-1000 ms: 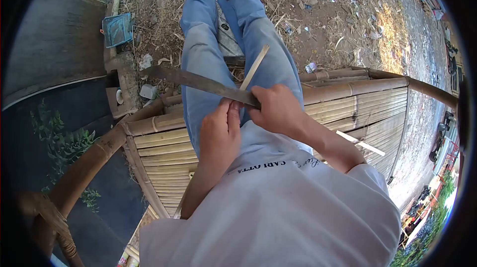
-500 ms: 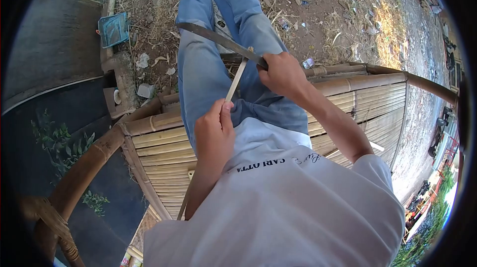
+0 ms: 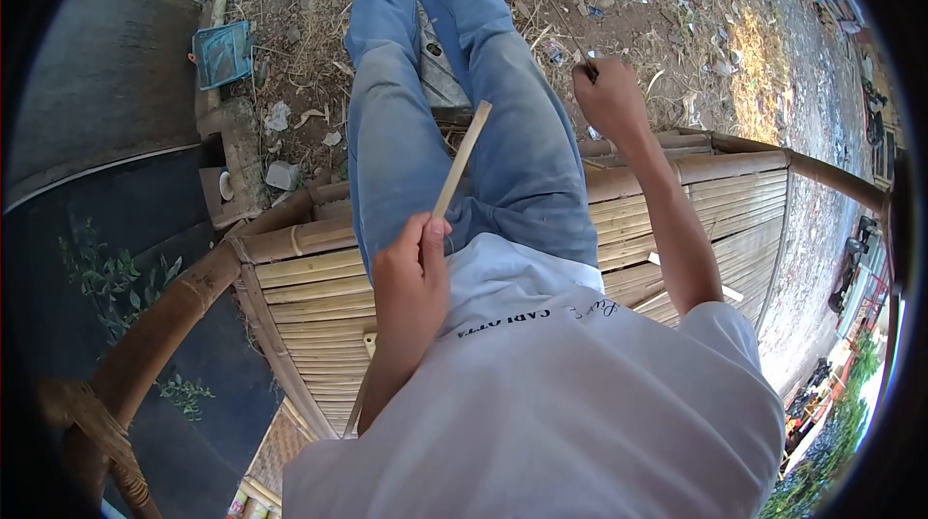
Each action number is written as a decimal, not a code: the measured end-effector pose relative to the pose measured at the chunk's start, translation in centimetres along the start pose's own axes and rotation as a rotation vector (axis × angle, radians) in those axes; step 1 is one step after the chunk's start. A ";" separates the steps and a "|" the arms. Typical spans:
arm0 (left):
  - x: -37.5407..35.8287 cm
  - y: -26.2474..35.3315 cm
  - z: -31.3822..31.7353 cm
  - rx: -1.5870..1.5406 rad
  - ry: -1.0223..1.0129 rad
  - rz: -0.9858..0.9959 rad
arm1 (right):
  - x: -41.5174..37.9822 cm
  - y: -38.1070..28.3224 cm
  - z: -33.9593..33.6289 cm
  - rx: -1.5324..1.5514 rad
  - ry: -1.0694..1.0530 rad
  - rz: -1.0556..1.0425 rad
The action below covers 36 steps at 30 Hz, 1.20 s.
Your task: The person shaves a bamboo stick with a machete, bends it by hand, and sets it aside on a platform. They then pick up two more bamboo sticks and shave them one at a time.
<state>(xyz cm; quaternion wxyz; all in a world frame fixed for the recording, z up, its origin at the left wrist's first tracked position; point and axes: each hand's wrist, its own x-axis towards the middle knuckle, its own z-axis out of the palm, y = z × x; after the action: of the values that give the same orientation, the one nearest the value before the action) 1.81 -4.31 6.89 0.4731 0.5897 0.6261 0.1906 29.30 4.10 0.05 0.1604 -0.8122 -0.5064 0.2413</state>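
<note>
My left hand (image 3: 414, 263) is closed round the lower end of a pale bamboo strip (image 3: 461, 158), pinching it between thumb and fingers over my lap. The strip slants up and to the right, its free end above my thighs. Out to the right, beyond my right thigh, my right hand (image 3: 611, 99) grips the handle of a long knife (image 3: 565, 21). Its blade shows nearly edge-on as a thin dark line pointing away over the ground. Blade and strip are apart. Fingers hide most of the handle.
I sit on a bamboo slat bench (image 3: 309, 277) with a curved bamboo rail (image 3: 164, 335) at left. Pale strips (image 3: 667, 292) lie on the slats by my right arm. A blue plastic basket (image 3: 222, 55) stands on the littered ground (image 3: 638, 26).
My right hand has swung the knife off the strip, out to the right and forward, turning the blade edge-on. My left hand and the strip have barely moved; the strip's far end is now uncovered.
</note>
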 end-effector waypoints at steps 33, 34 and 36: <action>7.1 -4.2 -0.6 -0.331 -0.141 -0.004 | -8.9 -3.5 1.0 1.126 -0.577 0.347; 7.0 -3.7 -0.7 -0.331 -0.140 -0.003 | -8.5 -3.4 1.1 1.276 -0.541 0.381; 6.7 -2.5 -1.1 -0.339 -0.190 -0.109 | -8.1 -4.1 0.9 1.462 -0.460 0.451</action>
<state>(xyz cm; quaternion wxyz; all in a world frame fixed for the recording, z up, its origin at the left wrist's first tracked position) 0.43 1.62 2.98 0.6321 0.4822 0.5686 0.2111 22.77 -1.34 3.24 0.4910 -0.5140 -0.0640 0.7004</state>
